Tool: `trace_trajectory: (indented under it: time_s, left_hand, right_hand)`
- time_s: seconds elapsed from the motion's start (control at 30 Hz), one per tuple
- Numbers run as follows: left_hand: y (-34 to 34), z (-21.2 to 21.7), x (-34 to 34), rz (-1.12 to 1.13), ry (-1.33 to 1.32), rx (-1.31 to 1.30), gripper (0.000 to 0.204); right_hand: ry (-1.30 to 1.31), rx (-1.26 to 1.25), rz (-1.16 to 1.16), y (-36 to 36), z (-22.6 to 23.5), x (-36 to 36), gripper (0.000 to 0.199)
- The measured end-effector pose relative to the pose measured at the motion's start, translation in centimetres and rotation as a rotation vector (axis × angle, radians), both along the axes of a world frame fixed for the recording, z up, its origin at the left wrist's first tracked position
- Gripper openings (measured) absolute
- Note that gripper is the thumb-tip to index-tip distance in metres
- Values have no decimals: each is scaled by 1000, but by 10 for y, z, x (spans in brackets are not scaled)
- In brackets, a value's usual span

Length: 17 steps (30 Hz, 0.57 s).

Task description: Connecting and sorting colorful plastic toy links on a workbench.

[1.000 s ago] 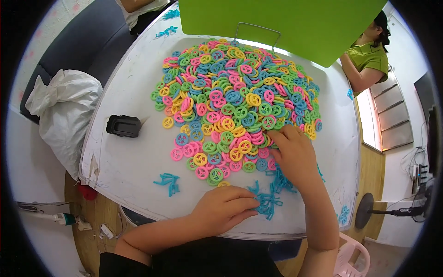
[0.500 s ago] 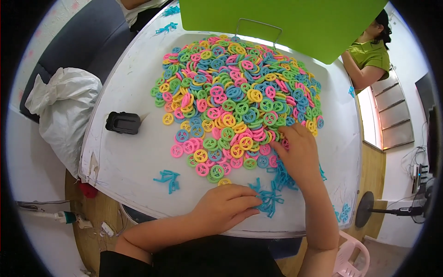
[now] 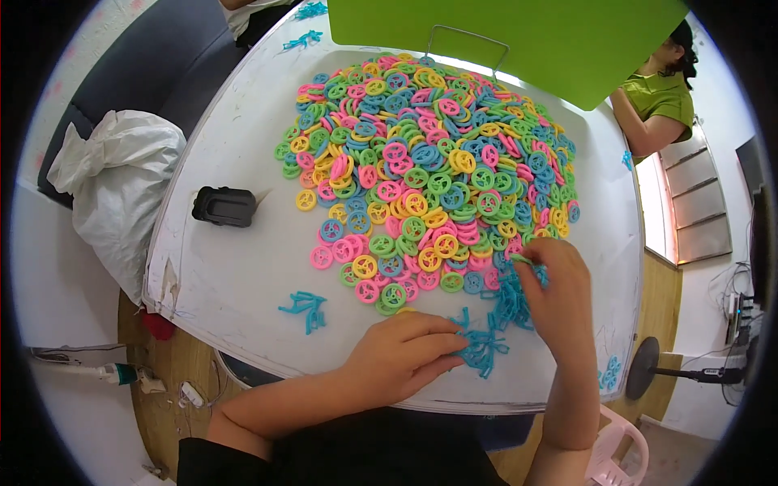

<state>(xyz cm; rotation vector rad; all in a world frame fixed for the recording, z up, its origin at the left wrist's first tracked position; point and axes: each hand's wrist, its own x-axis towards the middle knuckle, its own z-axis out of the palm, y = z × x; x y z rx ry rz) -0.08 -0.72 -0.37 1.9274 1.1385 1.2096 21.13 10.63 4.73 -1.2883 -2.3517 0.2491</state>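
Plastic rings [image 3: 421, 162], small flat discs with spokes inside, in pink, green, yellow and blue, lie heaped in a broad loose pile across the white table [image 3: 235, 283], thickest toward the far side and thinning to single pieces near the person. Right hand [image 3: 559, 296] rests at the near right edge of the pile, fingers curled together on a green ring [image 3: 523, 259] pinched at its rim; what else sits under the palm cannot be told. Left hand [image 3: 397, 352] lies flat on the table near the front edge, fingers loosely together and extended, fingertips touching a clump of blue plastic offcuts [image 3: 486, 348]; it does not appear to clamp anything. More blue offcuts run up between the two hands, and a separate small blue cluster [image 3: 306, 308] lies apart to the left. Judgement on handling: rings look light, stiff and smooth, likely to slide and scatter if swept; the outer rim between thumb and forefinger looks the best hold, one piece at a time; spokes look thin and might snap if bent. Containers: a bright green bin or lid [image 3: 519, 40] with a wire handle [image 3: 466, 40] stands at the far edge, its inside not visible; a white sack [image 3: 121, 194] slumps left of the table, contents hidden. A black rectangular object [image 3: 224, 206] sits on the table left of the pile. Another person in a green shirt [image 3: 660, 101] is at the far right
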Motion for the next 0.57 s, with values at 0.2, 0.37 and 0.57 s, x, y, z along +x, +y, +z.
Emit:
trace_trajectory:
  time_s: [0.2, 0.37, 0.57]
  left_hand:
    - [2, 5, 1, 33, -59, -59, 27]
    - [0, -2, 2, 67, -159, -159, 26]
    - [-2, -1, 0, 97, -97, -138, 29]
  right_hand:
    - [622, -728, 16, -58, 9, 21, 21]
    - [1274, -1134, 9, -79, -31, -2, 14]
    - [1288, -1084, -168, -96, -40, -15, 23]
